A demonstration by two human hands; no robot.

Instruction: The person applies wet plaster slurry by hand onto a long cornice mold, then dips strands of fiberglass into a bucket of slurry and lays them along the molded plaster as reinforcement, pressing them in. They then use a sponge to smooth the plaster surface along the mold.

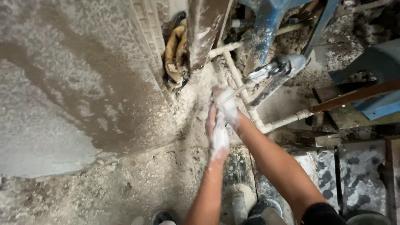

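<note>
Head view, items as we find them.

1. Left hand [217,134]: coated in white paste, fingers pointing up and lying flat against our other hand; palm open, clamped on nothing.
2. Right hand [227,107]: likewise whitened, pressed against the left; whether its fingers close on anything, we cannot tell.
3. Tap [280,66]: metal, smeared, just above and to the right of both hands; a thin stream of water [233,94] runs from it down onto the right hand.
4. White pipes [254,112]: run along the floor behind the hands, bending right toward the floor's far right edge.
5. Floor [125,187]: rough, mortar-spattered, wet and darker at the upper left.
6. Blue frame [266,25]: paint-stained legs at the top edge.
7. Shoes [266,208]: two toes at the bottom edge, beneath our forearms.
</note>
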